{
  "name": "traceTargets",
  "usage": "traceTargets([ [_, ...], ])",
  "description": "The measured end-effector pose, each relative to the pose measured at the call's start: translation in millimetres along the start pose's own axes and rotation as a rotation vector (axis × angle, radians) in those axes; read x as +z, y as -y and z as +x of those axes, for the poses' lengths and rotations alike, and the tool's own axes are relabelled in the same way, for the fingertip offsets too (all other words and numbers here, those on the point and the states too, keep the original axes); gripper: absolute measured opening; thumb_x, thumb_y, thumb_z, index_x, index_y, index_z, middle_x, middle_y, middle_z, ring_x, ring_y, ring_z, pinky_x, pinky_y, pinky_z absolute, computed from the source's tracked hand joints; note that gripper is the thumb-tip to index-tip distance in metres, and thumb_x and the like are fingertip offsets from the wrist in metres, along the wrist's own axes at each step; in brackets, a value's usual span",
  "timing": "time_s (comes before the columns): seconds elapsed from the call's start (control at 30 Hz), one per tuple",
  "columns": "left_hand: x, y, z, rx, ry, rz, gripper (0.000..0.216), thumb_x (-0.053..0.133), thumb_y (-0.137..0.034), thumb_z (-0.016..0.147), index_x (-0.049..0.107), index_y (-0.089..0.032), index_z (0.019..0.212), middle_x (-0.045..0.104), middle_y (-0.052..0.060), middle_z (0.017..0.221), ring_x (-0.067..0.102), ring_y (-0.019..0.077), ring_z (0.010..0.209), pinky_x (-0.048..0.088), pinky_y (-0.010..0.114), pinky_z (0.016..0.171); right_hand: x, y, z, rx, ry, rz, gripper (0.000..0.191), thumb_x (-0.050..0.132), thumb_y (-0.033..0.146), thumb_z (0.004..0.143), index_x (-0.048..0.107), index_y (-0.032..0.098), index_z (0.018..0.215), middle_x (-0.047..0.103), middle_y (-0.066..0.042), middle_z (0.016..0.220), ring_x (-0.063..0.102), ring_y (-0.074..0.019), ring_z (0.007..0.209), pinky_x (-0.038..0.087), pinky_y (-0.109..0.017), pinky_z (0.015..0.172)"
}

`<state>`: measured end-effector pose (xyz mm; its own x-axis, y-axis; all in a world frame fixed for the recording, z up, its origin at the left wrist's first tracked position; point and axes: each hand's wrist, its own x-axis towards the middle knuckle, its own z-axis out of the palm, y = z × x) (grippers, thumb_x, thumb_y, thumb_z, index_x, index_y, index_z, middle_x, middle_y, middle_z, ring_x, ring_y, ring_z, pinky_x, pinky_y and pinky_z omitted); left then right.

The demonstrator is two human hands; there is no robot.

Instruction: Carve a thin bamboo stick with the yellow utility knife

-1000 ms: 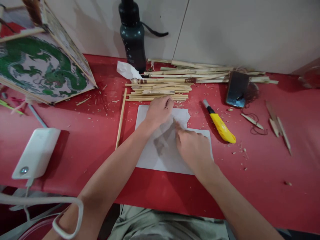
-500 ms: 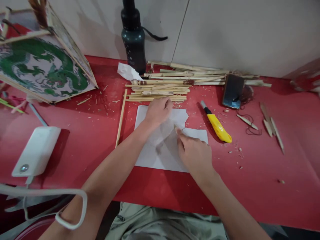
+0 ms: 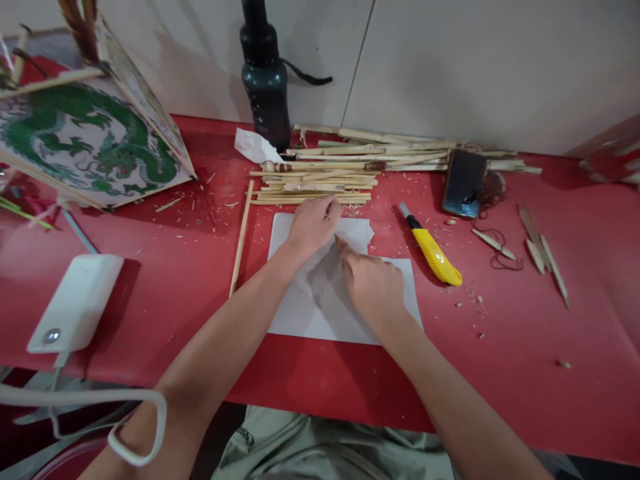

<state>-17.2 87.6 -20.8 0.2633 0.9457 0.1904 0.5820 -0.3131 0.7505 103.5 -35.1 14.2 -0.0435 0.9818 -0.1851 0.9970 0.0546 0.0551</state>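
My left hand (image 3: 316,223) rests on the upper part of a white paper sheet (image 3: 300,317), its fingers curled under; anything inside them is hidden. Lower and to the right, my right hand (image 3: 375,287) is closed in a pinch, knuckles up, over the same sheet. From its fingertips a small, thin pointed piece (image 3: 338,239) sticks out toward my left hand; most of it is covered, so its kind is unclear. The paper has a torn upper right edge and faint grey smudges or shadow. Just beyond my left hand lies a row of thin bamboo sticks (image 3: 320,197).
A yellow utility knife (image 3: 437,257) lies right of the paper, a phone (image 3: 464,183) behind it. Bamboo slivers (image 3: 537,243) lie farther right. A dark bottle (image 3: 266,87) stands at the wall. Leftward are a dragon-painted lantern (image 3: 95,143), a white power bank (image 3: 75,303) and a single stick (image 3: 241,240).
My right hand has slid left and slightly up the paper, closer to my left hand. My left hand stays nearly in place; the view has shifted slightly.
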Motion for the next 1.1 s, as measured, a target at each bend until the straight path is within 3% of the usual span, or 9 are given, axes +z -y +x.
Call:
traceTargets([
  [0.1, 0.2, 1.3, 0.6, -0.008, -0.005, 0.004, 0.031, 0.038, -0.022, 0.098, 0.057, -0.023, 0.073, 0.068, 0.002, 0.071, 0.062, 0.0169, 0.073, 0.043, 0.031, 0.076, -1.5, 1.5, 4.5, 0.01, -0.002, -0.036, 0.051, 0.033, 0.029, 0.106, 0.053, 0.027, 0.153, 0.078, -0.012, 0.089, 0.075, -0.0281, 0.076, 0.045, -0.033, 0.061],
  [0.3, 0.0, 0.1, 1.5, -0.012, -0.001, 0.007, 0.032, 0.04, -0.021, 0.098, 0.056, -0.023, 0.07, 0.067, 0.001, 0.069, 0.061, 0.0169, 0.071, 0.042, 0.032, 0.074, 0.8, 2.3, -20.4, -0.06, 0.078, -0.054, 0.052, 0.036, 0.026, 0.105, 0.05, 0.023, 0.156, 0.078, -0.011, 0.086, 0.074, -0.0249, 0.072, 0.046, -0.032, 0.06],
  [0.6, 0.4, 1.9, 2.9, -0.015, -0.021, -0.017, 0.031, 0.039, -0.02, 0.097, 0.057, -0.022, 0.072, 0.067, 0.001, 0.07, 0.061, 0.0164, 0.071, 0.043, 0.032, 0.075, -1.6, 1.5, 3.3, -0.02, 0.019, -0.029, 0.052, 0.033, 0.033, 0.106, 0.05, 0.03, 0.156, 0.078, -0.012, 0.091, 0.074, -0.027, 0.076, 0.047, -0.034, 0.065],
  [0.8, -0.7, 0.1, 1.4, -0.012, -0.02, -0.015, 0.032, 0.038, -0.021, 0.099, 0.055, -0.023, 0.071, 0.067, 0.002, 0.071, 0.062, 0.0165, 0.074, 0.043, 0.032, 0.078, -12.5, 3.9, 3.3, -0.051, 0.045, -0.06, 0.055, 0.039, 0.025, 0.101, 0.053, 0.025, 0.154, 0.077, -0.013, 0.086, 0.073, -0.0288, 0.075, 0.046, -0.035, 0.062],
  [1.1, 0.4, 2.4, 0.0, -0.01, -0.017, 0.008, 0.034, 0.039, -0.023, 0.101, 0.054, -0.024, 0.07, 0.066, 0.002, 0.073, 0.062, 0.0175, 0.075, 0.045, 0.033, 0.077, -10.6, 7.7, 7.4, -0.068, 0.049, -0.087, 0.054, 0.036, 0.023, 0.102, 0.054, 0.022, 0.153, 0.077, -0.015, 0.084, 0.073, -0.0274, 0.074, 0.046, -0.033, 0.061],
])
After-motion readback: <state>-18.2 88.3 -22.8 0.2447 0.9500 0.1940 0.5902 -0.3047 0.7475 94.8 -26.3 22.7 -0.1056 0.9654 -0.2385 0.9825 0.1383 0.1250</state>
